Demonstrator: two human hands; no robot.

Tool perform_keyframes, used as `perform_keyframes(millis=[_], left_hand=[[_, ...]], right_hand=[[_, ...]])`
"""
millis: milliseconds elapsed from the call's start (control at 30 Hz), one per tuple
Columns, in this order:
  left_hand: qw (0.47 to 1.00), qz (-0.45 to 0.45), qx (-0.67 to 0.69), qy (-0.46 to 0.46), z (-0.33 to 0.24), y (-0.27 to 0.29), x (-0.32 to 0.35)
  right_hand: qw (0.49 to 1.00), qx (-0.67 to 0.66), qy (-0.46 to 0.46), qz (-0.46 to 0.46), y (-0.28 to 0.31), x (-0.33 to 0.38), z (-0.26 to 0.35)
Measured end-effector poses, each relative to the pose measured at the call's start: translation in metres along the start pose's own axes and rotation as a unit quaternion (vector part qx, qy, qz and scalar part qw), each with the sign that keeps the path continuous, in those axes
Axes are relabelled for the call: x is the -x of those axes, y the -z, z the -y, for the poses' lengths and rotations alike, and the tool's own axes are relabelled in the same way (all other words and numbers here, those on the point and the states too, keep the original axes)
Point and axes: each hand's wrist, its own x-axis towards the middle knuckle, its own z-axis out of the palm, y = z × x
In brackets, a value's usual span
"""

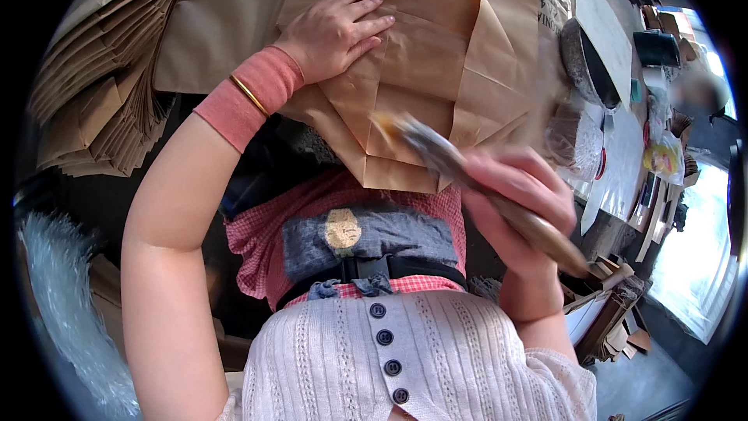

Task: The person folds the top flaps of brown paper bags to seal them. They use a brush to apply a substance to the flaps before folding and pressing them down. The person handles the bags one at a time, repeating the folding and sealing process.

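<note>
The largest thing in this work is the folded brown paper [417, 54], which lies in front of the person, its flaps opened and its near edge reaching to the lap. To its left is a thick stack of brown papers [109, 70]. The left hand [335, 35] rests spread on the far left part of the folded paper, fingers apart from any grip; pressing flat there should hold the creases steady. The right hand [522, 191] is closed around the handle of a brush [444, 157], to the right and near. For a good stroke, I think the wrist should be loose and the coat thin and even, along the flaps. Smallest are the yellowish bristles [386, 128]; they are blurred, so I cannot tell if they touch the paper.
</note>
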Motion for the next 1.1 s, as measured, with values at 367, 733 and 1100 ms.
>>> perform_keyframes(millis=[367,733,1100], left_hand=[[1.000,0.004,-0.015,-0.002,0.001,0.003,-0.003],[1.000,-0.009,-0.010,0.010,0.002,0.002,0.003],[0.998,0.042,0.035,0.017,-0.008,0.032,-0.009]], right_hand=[[0.945,0.149,0.131,0.261,-0.025,0.023,-0.046],[0.964,0.250,0.040,0.086,0.013,0.045,-0.050],[0.988,-0.141,-0.005,0.057,0.052,-0.010,-0.057]])
